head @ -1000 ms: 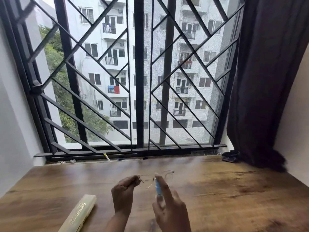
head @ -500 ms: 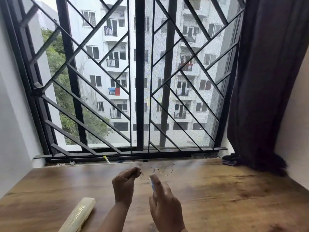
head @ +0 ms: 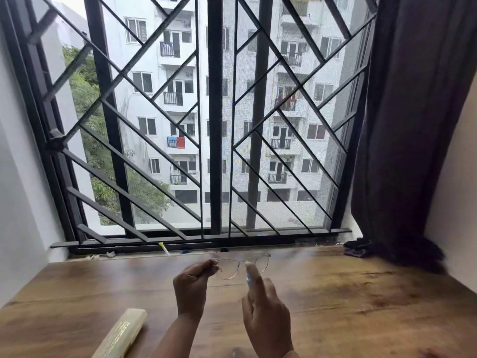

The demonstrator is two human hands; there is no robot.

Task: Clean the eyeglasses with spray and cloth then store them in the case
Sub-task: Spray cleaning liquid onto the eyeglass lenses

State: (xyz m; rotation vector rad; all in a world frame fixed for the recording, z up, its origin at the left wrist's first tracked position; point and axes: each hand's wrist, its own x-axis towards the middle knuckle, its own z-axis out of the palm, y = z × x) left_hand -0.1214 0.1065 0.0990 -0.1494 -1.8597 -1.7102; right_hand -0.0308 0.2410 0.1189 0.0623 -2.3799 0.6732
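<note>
Thin gold wire-rimmed eyeglasses (head: 242,266) hang in the air above the wooden table (head: 348,301). My left hand (head: 192,288) pinches them at their left end. My right hand (head: 265,311) grips a small blue spray bottle (head: 248,279), mostly hidden by the fingers, with the index finger stretched up over its top, right in front of the lenses. A cream-coloured glasses case (head: 121,334) lies closed on the table at the lower left. No cloth can be clearly made out.
A barred window (head: 214,151) runs along the table's far edge. A dark curtain (head: 413,125) hangs at the right, with a dark crumpled item (head: 357,248) at its foot. Small bits lie on the sill (head: 164,248).
Both hands with the eyeglasses and the spray bottle have risen slightly and shifted a little toward the window. The grips look the same.
</note>
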